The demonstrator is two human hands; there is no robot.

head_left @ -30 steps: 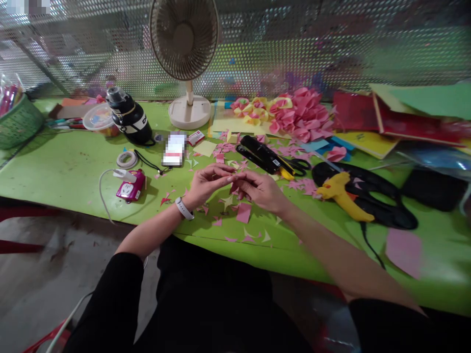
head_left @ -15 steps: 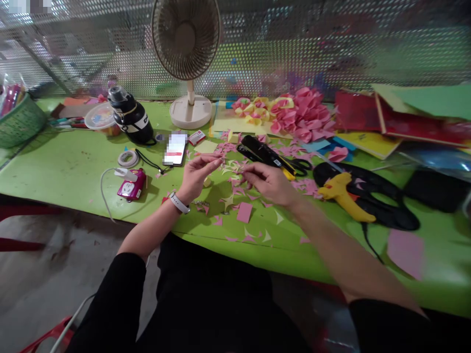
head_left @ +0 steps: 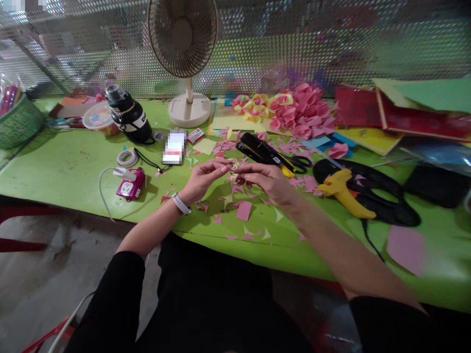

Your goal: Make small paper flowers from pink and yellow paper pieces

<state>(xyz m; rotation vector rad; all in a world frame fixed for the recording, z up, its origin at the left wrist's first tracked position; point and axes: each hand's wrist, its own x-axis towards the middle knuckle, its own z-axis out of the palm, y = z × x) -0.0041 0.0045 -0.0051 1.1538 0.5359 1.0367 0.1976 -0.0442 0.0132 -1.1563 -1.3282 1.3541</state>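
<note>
Fingers (head_left: 254, 168) above pointed paper scraps (head_left: 227, 200)

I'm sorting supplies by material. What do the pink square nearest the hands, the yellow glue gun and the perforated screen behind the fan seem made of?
Pink square: apparently matte paper, thin and flat with crisp edges.
Yellow glue gun: probably smooth plastic, by its rounded, moulded-looking body.
Perforated screen: likely metal, given its dull grey sheen; plastic isn't excluded.

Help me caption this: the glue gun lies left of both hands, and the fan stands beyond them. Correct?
Not quite: the head view shows the glue gun lying right, not left, of both hands; the fan does stand beyond them.
</note>
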